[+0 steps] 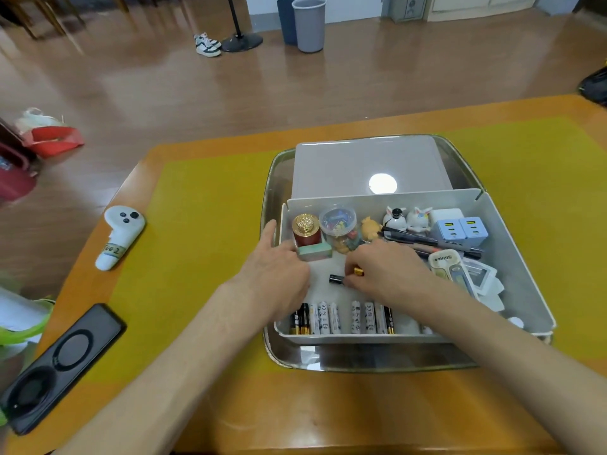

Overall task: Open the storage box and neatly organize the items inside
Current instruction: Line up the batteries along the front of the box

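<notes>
The white storage box [512, 244] stands open on a clear tray [272, 178], its lid [364, 169] tipped back. A row of batteries [341, 318] lines the box's near wall. My right hand [381, 270] is inside the box, its fingers pinched on a black-and-gold battery [336, 279]. Over the box's left part lies my left hand [276, 267], beside a green eraser [313, 251] and a red stamp with a gold top [306, 229]. Whether it holds anything is hidden. Further back sit a clear tub of clips [337, 219], small figurines [407, 218], two blue chargers [460, 229] and pens [427, 243].
The tray rests on a yellow mat [203, 244] on an orange table. Left of the box lie a white controller [120, 236] and a black phone [62, 366]. White packets [473, 280] fill the box's right side. Beyond the table are two bins [308, 24] and shoes [207, 44].
</notes>
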